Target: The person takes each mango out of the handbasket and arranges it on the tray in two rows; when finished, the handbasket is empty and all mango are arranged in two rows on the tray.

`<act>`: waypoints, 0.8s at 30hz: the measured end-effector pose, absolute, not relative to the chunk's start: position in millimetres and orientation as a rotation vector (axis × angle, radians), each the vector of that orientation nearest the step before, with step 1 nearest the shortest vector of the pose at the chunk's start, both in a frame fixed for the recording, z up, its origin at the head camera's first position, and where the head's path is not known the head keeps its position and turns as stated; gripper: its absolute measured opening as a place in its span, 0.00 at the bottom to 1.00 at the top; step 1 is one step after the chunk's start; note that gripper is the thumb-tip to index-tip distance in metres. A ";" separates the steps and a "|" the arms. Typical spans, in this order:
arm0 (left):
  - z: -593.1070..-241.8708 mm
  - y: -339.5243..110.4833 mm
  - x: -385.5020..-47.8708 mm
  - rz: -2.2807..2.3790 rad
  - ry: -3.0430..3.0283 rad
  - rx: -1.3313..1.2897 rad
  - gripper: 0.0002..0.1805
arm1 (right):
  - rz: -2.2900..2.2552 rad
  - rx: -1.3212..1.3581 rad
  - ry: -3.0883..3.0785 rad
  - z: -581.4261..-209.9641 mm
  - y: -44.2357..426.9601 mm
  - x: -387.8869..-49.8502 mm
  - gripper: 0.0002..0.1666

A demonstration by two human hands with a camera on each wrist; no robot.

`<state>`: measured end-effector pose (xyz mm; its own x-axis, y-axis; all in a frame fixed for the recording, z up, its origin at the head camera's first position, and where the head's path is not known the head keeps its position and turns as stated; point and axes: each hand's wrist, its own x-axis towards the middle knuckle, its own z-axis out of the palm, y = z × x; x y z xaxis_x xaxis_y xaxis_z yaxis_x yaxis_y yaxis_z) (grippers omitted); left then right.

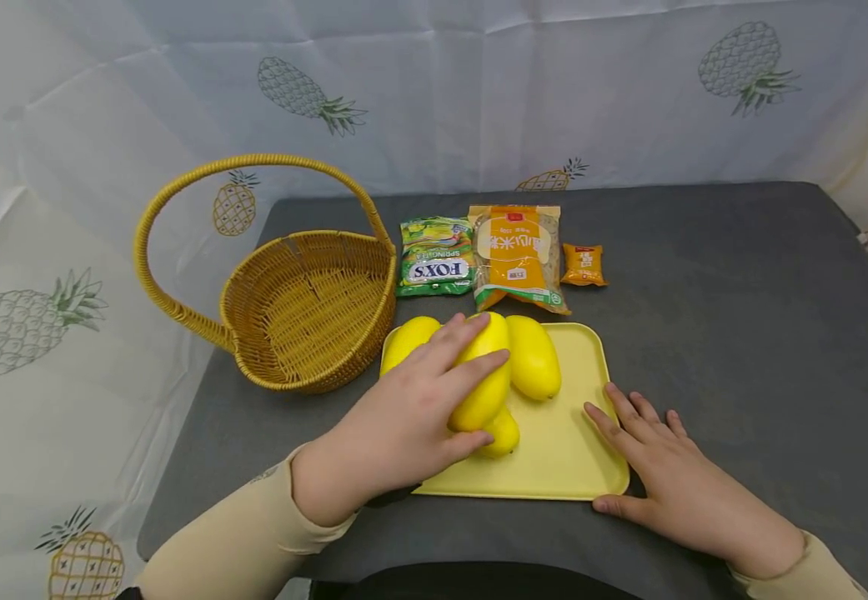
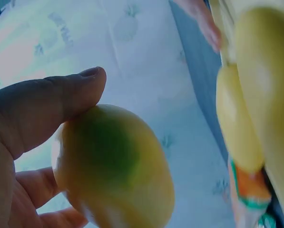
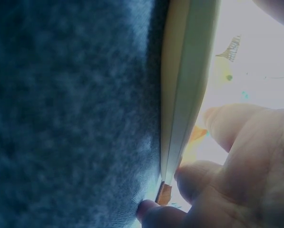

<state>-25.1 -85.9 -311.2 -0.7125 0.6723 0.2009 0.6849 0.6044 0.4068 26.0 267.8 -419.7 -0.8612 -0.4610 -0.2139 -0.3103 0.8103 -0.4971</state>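
Observation:
My left hand (image 1: 407, 417) grips a yellow mango (image 1: 484, 396) above the left half of a pale yellow tray (image 1: 561, 450). In the left wrist view, the held mango (image 2: 118, 166) has a green patch at its end, and the thumb lies along its upper side. Three more mangoes show around it: one mango (image 1: 413, 337) partly behind the hand, another mango (image 1: 534, 358) to its right, and a third mango (image 1: 504, 433) below it. My right hand (image 1: 662, 467) rests at the tray's right edge, fingers spread, fingertips touching the rim.
A wicker basket (image 1: 306, 383) with a tall handle stands left of the tray. Behind the tray lie a green Fox's candy bag (image 1: 436, 257), an orange-labelled snack bag (image 1: 518, 258) and a small orange packet (image 1: 584, 265). A grey tabletop (image 1: 741, 333) meets a pineapple-print curtain (image 1: 434, 100).

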 end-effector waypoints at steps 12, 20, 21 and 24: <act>-342.7 -24.3 -9.1 -0.622 -2.938 -1.471 0.46 | -0.637 -0.563 2.660 -420.3 267.1 24.8 0.64; -366.1 1.9 -0.9 -0.492 -2.981 -1.561 0.47 | -0.644 -0.517 2.646 -420.6 267.0 24.4 0.69; -368.5 4.0 -0.1 -0.471 -2.982 -1.572 0.48 | -0.643 -0.518 2.647 -420.6 267.3 24.5 0.70; -374.6 8.7 1.3 -0.426 -2.982 -1.592 0.48 | -0.644 -0.526 2.651 -420.6 268.1 24.8 0.73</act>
<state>1.3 8.7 -374.6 -0.5357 0.8366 -0.1147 0.7710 0.5400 0.3377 24.8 268.1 -420.6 -0.8653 -0.4319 -0.2543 -0.2672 0.8269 -0.4949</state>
